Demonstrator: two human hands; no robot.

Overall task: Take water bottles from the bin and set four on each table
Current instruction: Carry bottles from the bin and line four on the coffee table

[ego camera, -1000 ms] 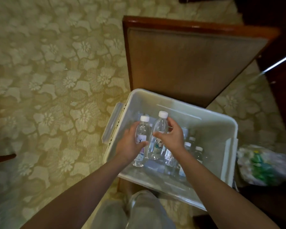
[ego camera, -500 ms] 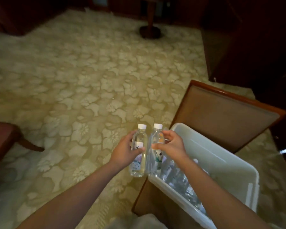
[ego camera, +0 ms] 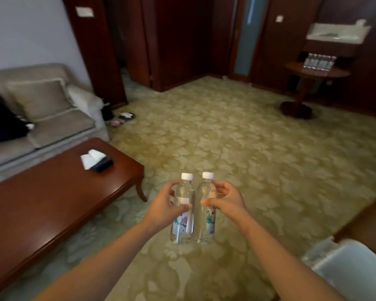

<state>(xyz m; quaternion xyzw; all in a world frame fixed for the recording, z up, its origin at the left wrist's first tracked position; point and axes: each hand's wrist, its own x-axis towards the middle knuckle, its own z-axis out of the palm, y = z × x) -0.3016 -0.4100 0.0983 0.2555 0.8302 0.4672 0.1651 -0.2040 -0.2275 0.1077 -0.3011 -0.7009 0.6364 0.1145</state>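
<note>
**Two bottles up, one per hand, over the carpet**

- Left hand (ego camera: pixel 164 206): fingers (ego camera: pixel 172 186) curled round the far side of the left bottle (ego camera: pixel 181 227), thumb across its label. Firm wrap at mid-body.
- Right hand (ego camera: pixel 225 199): same grip on the right bottle (ego camera: pixel 205 225), with the thumb tip on the front and the fingers bent behind the shoulder.
- Both bottles are upright with white caps on, side by side and touching or nearly so. Bases hang free above the carpet (ego camera: pixel 237 137).
- Both forearms reach forward from the bottom edge, with wrists level and palms facing each other.
- Bin (ego camera: pixel 345 266): low right, behind my right forearm, blurred and cut off by the frame. I can't see inside it.
- Coffee table (ego camera: pixel 41 203): to my left, near, holding a tissue box (ego camera: pixel 97 162). No bottles visible on it.
- Round table (ego camera: pixel 315 71): far right, well apart, with a row of bottles (ego camera: pixel 319 61) on it. Too blurred to count.
- Label print is unreadable.
</note>
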